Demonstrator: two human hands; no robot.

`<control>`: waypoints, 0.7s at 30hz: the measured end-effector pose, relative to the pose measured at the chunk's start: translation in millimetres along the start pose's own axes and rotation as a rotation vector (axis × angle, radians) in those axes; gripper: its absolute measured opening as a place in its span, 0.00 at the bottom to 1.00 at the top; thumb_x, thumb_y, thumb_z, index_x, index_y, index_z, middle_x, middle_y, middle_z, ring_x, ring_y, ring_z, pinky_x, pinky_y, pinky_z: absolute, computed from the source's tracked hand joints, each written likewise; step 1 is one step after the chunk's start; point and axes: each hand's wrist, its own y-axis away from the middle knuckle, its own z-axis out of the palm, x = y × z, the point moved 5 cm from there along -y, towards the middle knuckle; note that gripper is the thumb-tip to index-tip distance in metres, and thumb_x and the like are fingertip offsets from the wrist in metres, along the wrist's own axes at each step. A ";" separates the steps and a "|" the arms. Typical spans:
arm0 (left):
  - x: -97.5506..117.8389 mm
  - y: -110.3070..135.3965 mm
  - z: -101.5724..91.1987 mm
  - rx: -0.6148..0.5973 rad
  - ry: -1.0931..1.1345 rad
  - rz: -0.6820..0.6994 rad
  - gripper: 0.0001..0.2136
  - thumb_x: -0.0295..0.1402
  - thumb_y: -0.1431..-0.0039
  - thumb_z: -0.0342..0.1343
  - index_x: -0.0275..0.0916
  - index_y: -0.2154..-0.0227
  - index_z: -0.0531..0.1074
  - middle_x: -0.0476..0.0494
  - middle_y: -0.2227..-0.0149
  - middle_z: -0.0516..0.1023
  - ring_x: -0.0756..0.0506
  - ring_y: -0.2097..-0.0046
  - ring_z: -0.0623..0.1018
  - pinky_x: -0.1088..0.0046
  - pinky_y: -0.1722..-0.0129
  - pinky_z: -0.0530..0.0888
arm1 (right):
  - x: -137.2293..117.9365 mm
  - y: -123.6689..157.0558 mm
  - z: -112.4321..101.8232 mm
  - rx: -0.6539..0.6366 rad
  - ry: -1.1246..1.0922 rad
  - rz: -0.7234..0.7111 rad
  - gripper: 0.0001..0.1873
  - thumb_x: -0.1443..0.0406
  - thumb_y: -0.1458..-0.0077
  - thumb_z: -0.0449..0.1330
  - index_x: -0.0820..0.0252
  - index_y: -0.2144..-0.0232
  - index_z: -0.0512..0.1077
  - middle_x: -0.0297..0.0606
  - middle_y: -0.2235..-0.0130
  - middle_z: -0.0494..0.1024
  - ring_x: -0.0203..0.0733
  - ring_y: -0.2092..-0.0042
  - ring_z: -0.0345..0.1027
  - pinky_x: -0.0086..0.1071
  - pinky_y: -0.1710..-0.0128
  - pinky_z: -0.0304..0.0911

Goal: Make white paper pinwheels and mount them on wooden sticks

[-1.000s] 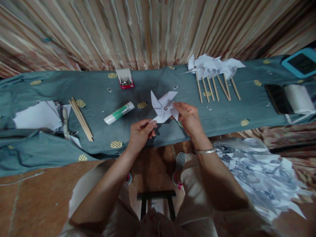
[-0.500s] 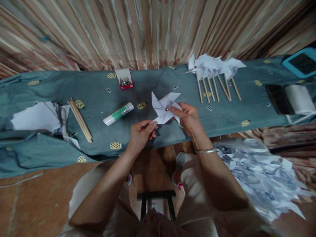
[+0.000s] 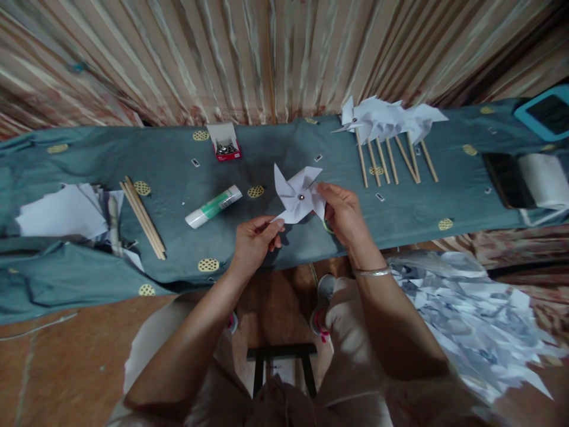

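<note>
A white paper pinwheel (image 3: 297, 204) with a round metal pin at its centre is held above the near part of the table. My left hand (image 3: 256, 240) pinches the tip of its lower left blade between thumb and fingers. On the other side, my right hand (image 3: 344, 212) is closed on the right blade, its thumb now off the central pin. No stick shows under this pinwheel. Beyond my left hand lies a glue stick (image 3: 214, 206), white with a green label. An opened red and white box (image 3: 227, 153) holds small metal pins at the back.
Several finished pinwheels (image 3: 386, 121) on wooden sticks lie in a row at the back right. Loose sticks (image 3: 143, 219) and a stack of white paper (image 3: 62, 210) are at left. A phone (image 3: 507, 181) lies at right. A heap of paper pieces (image 3: 475, 320) sits below the table.
My right thumb has slid from the central pin outward to the right blade. The left hand keeps its pinch, and the pinwheel stays nearly in place.
</note>
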 end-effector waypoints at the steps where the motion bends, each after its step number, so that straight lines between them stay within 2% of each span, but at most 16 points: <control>1: 0.0 -0.2 0.1 0.000 0.000 0.001 0.14 0.44 0.52 0.65 0.37 0.77 0.76 0.52 0.86 0.70 0.54 0.83 0.64 0.78 0.83 0.59 | 0.5 -0.3 -0.9 0.009 0.003 -0.008 0.18 0.48 0.51 0.65 0.54 0.79 0.73 0.30 0.77 0.74 0.35 0.76 0.62 0.30 0.75 0.59; 4: -0.1 -1.0 0.4 -0.002 0.006 0.003 0.14 0.44 0.52 0.65 0.37 0.77 0.76 0.52 0.86 0.70 0.55 0.83 0.64 0.78 0.83 0.59 | 2.0 -0.7 -2.3 0.012 0.005 -0.024 0.18 0.51 0.50 0.65 0.55 0.81 0.72 0.28 0.80 0.70 0.33 0.78 0.57 0.29 0.77 0.55; 7: 0.2 -1.9 0.3 -0.001 0.007 0.002 0.13 0.43 0.52 0.65 0.36 0.77 0.76 0.52 0.86 0.70 0.55 0.83 0.64 0.78 0.83 0.59 | 1.7 -0.6 -0.6 -0.021 -0.022 -0.028 0.17 0.51 0.50 0.66 0.55 0.80 0.73 0.28 0.80 0.71 0.32 0.78 0.59 0.29 0.77 0.56; 14: -1.1 -3.5 0.6 -0.014 -0.015 0.015 0.14 0.44 0.52 0.65 0.36 0.76 0.76 0.53 0.86 0.70 0.55 0.84 0.64 0.79 0.83 0.60 | 2.4 -0.3 4.9 -0.041 -0.054 0.042 0.16 0.54 0.63 0.74 0.56 0.75 0.78 0.29 0.74 0.79 0.32 0.75 0.64 0.29 0.74 0.59; 21: -2.3 -3.5 0.5 -0.023 -0.009 0.025 0.14 0.44 0.52 0.65 0.36 0.76 0.76 0.53 0.86 0.70 0.55 0.84 0.64 0.79 0.84 0.59 | 7.3 -1.9 5.7 -0.045 -0.045 0.054 0.13 0.57 0.63 0.74 0.56 0.77 0.77 0.26 0.79 0.74 0.31 0.77 0.60 0.29 0.75 0.55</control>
